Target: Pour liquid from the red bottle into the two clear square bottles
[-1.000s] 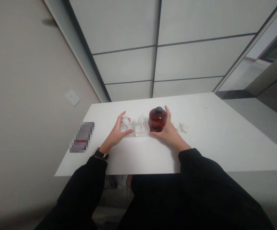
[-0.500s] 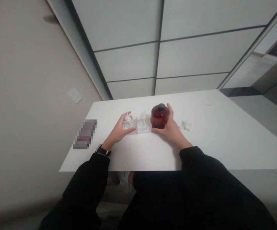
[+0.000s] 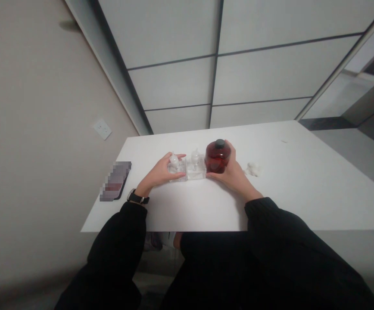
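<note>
Three small bottles stand in a row on the white table [image 3: 287, 189]. My left hand [image 3: 161, 173] is wrapped round the leftmost clear glass bottle [image 3: 176, 165], thumb in front and fingers behind. A second clear bottle [image 3: 196, 167] sits in the middle, touching both neighbours. My right hand [image 3: 232, 174] cups the round dark red bottle [image 3: 217, 156] with a black cap from its right side. Both sleeves are black, and a watch [image 3: 138, 198] is on my left wrist.
A small white crumpled object [image 3: 254, 168] lies on the table right of my right hand. A phone [image 3: 116, 187] rests at the table's left edge. A wall with a socket [image 3: 102, 129] is on the left, and panelled walls stand behind the table.
The view has shifted slightly. My left fingers have curled further round the back of the leftmost clear bottle. The right hand stays on the red bottle.
</note>
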{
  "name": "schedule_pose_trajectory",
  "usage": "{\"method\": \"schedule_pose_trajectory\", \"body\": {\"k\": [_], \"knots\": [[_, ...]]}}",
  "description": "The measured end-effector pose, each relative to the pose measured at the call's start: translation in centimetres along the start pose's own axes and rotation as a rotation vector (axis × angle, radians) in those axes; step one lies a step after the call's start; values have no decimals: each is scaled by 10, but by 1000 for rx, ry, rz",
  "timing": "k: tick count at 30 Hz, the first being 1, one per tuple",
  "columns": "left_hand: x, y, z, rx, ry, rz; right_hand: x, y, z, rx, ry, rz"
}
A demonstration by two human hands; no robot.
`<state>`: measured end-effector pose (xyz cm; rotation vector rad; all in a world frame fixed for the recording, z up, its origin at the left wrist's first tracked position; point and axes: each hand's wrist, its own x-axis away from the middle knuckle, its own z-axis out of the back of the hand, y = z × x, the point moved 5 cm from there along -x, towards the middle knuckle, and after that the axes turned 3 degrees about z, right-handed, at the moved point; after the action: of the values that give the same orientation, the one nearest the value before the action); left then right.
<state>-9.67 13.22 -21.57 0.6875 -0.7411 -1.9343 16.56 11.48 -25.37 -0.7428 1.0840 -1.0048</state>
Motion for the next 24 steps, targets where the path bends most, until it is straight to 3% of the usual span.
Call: {"method": "schedule_pose_trajectory", "body": {"k": [8,24], "knots": [[-8,2,3,-8,-45,4,-2,-1,0,16,14,38],[-23,-2,-1,14,7,9,-8,5,0,8,19,28]]}}
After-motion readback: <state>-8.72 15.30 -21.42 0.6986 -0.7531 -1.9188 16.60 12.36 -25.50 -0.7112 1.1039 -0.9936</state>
